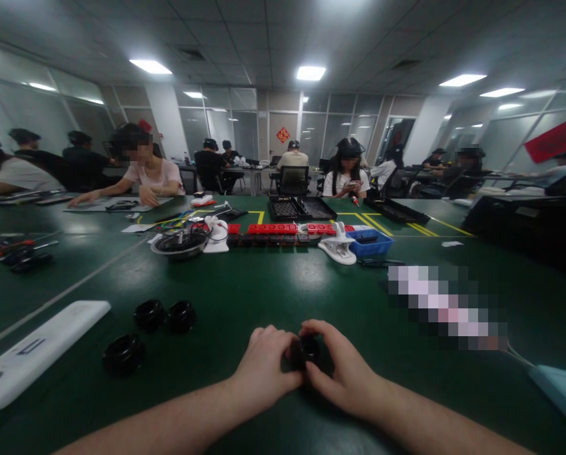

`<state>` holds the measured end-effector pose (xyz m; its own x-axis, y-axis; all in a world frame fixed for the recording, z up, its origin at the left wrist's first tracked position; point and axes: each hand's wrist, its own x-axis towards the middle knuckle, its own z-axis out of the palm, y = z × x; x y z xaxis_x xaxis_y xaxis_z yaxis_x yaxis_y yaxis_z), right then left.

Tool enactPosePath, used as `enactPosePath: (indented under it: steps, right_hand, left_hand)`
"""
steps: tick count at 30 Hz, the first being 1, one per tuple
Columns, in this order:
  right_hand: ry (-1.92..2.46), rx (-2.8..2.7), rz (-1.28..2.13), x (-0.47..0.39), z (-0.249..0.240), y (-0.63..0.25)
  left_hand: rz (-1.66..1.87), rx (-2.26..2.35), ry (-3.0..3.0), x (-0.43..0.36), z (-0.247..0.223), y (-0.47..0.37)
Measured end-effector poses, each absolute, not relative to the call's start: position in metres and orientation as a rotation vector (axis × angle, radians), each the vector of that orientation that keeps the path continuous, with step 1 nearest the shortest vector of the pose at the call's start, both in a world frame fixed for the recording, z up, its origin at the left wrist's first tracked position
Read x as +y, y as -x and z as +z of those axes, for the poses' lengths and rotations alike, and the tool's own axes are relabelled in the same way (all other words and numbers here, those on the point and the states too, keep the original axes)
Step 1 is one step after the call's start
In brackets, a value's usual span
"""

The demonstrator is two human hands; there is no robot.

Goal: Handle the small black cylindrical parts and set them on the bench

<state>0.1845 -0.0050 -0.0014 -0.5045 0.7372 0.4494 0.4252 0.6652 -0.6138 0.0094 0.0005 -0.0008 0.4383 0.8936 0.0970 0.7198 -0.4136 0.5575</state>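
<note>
A round black ring-shaped piece [306,349], dark and glossy with an opening in its top, is held low over the green table [245,284] or rests on it; I cannot tell which. My left hand [270,357] grips its left side between thumb and fingers. From the right, my right hand [337,366] closes round it, thumb in front and fingers behind. Three similar black ring-shaped pieces lie left of my hands: one at the back [148,315], one beside it [181,316] and one nearer me [124,354].
A long white object [45,347] lies at the left. Across the table are a metal bowl [178,243], red power strips [277,229], a white clip [338,245] and a blue basket [370,243]. A light-blue object [562,388] sits at the right. Other people sit beyond.
</note>
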Motion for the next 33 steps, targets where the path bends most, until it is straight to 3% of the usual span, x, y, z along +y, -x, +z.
enactPosePath:
  steps: [11, 20, 33]
  right_hand:
    - [1.078, -2.1, 0.569, -0.0002, -0.0066, -0.1837]
    - [0.857, -2.137, 0.6, -0.0055, -0.003, -0.1855]
    - [1.05, -2.124, 0.658, -0.0015, -0.0076, -0.1851]
  left_hand:
    - [0.503, 1.355, -2.271, 0.0006, 0.0018, -0.0106]
    - [0.511, 1.353, -2.282, 0.0003, -0.0008, -0.0099]
    - [0.462, 1.364, -2.301, 0.001, 0.0008, -0.0094]
